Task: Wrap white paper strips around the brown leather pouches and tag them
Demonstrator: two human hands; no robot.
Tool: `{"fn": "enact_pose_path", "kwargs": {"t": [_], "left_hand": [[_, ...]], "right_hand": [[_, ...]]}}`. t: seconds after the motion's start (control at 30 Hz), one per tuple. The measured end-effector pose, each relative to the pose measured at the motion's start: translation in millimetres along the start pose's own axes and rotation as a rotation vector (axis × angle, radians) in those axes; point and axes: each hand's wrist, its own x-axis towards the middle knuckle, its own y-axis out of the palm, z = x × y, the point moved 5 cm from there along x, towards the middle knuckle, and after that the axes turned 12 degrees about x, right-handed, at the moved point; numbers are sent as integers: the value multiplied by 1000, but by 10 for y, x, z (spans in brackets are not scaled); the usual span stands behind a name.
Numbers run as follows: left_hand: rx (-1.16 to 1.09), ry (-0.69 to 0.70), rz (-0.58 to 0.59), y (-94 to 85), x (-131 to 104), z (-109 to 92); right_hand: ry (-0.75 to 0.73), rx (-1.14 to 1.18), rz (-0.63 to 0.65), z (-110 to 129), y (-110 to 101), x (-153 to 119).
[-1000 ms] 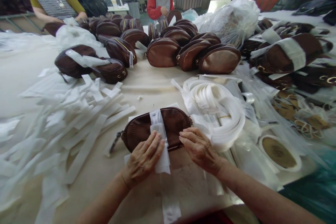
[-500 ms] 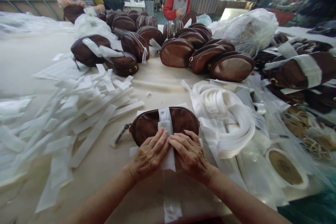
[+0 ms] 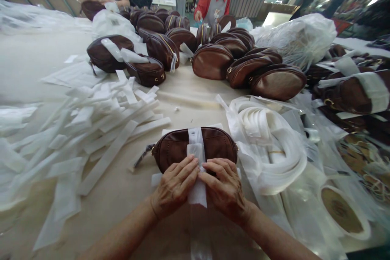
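A dark brown oval zip bag [image 3: 172,148] lies before me, with a white strip [image 3: 195,140] wrapped across its middle. My left hand [image 3: 178,183] has its fingers pressed together on the left side of the strip, at the bag's near edge; its thumb is hidden. My right hand [image 3: 225,185] is bent, with its fingertips closed on the strip's right edge. The strip's lower end [image 3: 198,196] hangs between my hands. At the bag's left end, a dark zip pull [image 3: 143,157] rests on the table.
Loose white strips [image 3: 106,130] cover the table's left side. A coiled white roll [image 3: 286,162] lies to the right, on clear plastic. Several brown bags [image 3: 213,61] stand at the back near a plastic-wrapped bundle [image 3: 304,36]. Two people work beyond them.
My right fingers have gone from lying flatter to bending at the strip's edge. My left hand stays on the strip. The view has shifted slightly, and the red-sleeved person's hand has moved left.
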Motion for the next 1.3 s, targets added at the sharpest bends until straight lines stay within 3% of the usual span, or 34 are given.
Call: {"fn": "enact_pose_path", "kwargs": {"t": [0.37, 0.67, 0.77, 0.97, 1.1, 1.3], "left_hand": [[-57, -41, -18, -7, -1, 41], [-107, -59, -18, 32, -9, 68], [-159, -38, 20, -20, 45, 106], [-392, -38, 245, -146, 166, 170], [-337, -134, 173, -110, 174, 181], [-224, -93, 115, -43, 174, 68]], "right_hand": [[-29, -16, -38, -32, -31, -41], [-73, 20, 42, -35, -2, -63], [-117, -1, 45, -21, 1, -65], [-176, -33, 71, -14, -2, -72], [-169, -41, 76, -15, 7, -83], [-132, -52, 106, 40, 4, -98]]}}
